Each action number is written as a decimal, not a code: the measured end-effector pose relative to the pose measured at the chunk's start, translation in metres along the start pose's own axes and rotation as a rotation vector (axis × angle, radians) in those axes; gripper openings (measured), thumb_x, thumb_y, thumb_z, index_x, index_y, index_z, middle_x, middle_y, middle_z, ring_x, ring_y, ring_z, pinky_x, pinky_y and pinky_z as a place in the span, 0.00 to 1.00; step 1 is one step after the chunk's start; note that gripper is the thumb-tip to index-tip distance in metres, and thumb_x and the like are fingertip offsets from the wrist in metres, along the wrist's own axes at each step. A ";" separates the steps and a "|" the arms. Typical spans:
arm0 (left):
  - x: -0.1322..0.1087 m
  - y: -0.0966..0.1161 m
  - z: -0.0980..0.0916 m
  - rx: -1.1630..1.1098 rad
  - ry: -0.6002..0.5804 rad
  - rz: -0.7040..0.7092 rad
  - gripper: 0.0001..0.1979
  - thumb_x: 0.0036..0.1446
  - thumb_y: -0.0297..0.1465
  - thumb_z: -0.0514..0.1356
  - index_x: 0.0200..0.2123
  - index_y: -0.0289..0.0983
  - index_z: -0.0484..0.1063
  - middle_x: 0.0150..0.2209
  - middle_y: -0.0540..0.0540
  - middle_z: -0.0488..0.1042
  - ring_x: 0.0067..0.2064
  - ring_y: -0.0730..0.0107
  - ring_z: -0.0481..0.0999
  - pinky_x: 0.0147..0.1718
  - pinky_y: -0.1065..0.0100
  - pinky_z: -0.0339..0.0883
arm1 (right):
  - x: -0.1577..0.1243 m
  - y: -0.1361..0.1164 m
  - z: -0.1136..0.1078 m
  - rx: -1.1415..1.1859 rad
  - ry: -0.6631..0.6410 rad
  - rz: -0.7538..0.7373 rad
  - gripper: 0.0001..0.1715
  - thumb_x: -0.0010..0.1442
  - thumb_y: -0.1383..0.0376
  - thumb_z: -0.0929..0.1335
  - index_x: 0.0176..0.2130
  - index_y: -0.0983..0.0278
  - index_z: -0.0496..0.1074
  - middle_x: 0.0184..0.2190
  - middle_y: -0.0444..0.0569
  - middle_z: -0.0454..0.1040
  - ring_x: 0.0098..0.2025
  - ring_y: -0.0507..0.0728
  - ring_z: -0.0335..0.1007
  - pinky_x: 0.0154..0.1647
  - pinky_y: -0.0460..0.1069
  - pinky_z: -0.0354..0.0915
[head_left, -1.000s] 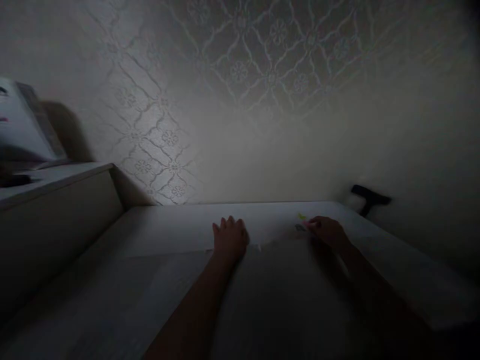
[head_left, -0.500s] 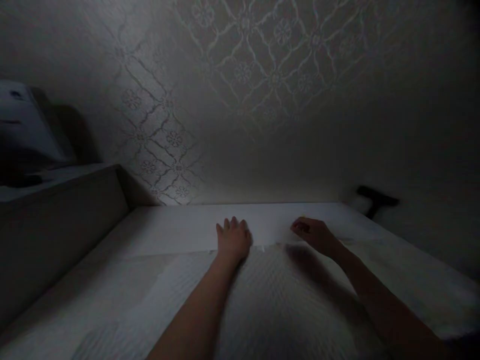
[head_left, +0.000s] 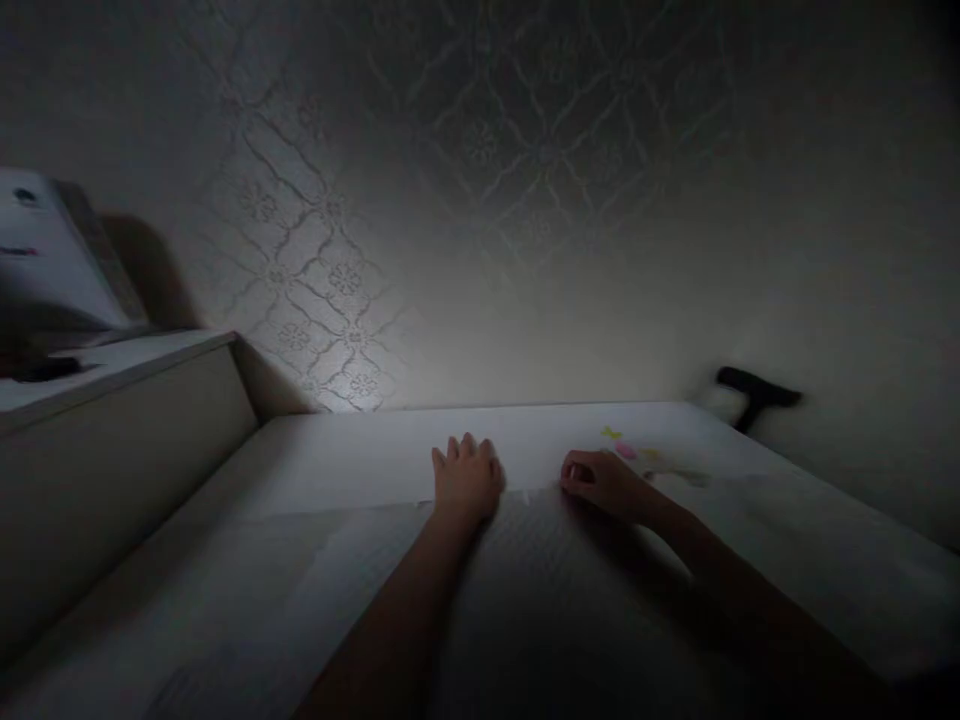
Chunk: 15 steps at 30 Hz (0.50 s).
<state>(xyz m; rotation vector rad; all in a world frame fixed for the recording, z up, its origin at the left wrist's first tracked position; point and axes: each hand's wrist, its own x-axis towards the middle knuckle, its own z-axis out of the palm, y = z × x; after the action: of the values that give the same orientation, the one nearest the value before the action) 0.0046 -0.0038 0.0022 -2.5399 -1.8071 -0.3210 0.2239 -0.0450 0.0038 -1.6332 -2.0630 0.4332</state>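
My left hand [head_left: 466, 482] lies with its fingers spread on the white tabletop [head_left: 352, 450], across the upper edge of a pale, translucent textured sheet [head_left: 315, 580]. To its right, my right hand [head_left: 604, 482] is closed in a pinch close to that same edge. Something small and whitish may be between its fingertips; it is too dark to make out. Small white bits show along the sheet's edge near the left hand. Beyond the right hand are small yellow and pink shapes [head_left: 625, 450] on the tabletop.
A patterned wall [head_left: 480, 250] rises behind the table. At left, a raised pale cabinet [head_left: 135, 400] carries a white box [head_left: 56, 250] and a dark object. A black T-shaped handle [head_left: 757, 388] stands past the table's right edge. The light is dim.
My right hand has moved slightly left and down, nearer to the sheet's edge, uncovering the yellow and pink shapes. My left hand stays in place.
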 end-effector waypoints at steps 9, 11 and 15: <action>-0.001 0.000 -0.002 0.008 -0.008 -0.001 0.22 0.66 0.36 0.44 0.58 0.38 0.64 0.63 0.36 0.61 0.63 0.46 0.58 0.58 0.43 0.52 | -0.001 -0.004 -0.002 0.008 -0.007 0.013 0.02 0.52 0.66 0.66 0.29 0.62 0.70 0.22 0.44 0.73 0.25 0.52 0.66 0.27 0.45 0.57; -0.001 0.000 -0.002 0.004 -0.012 0.001 0.22 0.66 0.36 0.44 0.58 0.38 0.64 0.63 0.35 0.61 0.63 0.46 0.58 0.58 0.42 0.51 | -0.001 -0.004 -0.002 0.011 -0.010 0.007 0.03 0.53 0.65 0.66 0.29 0.62 0.69 0.22 0.44 0.73 0.25 0.52 0.66 0.27 0.45 0.57; 0.000 0.000 0.000 -0.003 -0.004 -0.010 0.22 0.66 0.36 0.44 0.58 0.39 0.64 0.64 0.36 0.60 0.64 0.46 0.57 0.59 0.42 0.50 | 0.000 -0.002 -0.002 0.007 -0.002 0.004 0.03 0.53 0.66 0.66 0.29 0.62 0.70 0.22 0.43 0.73 0.25 0.52 0.66 0.27 0.46 0.58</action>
<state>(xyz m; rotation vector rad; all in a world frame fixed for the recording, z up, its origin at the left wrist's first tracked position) 0.0047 -0.0041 0.0024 -2.5361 -1.8228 -0.3201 0.2231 -0.0460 0.0060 -1.6333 -2.0581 0.4423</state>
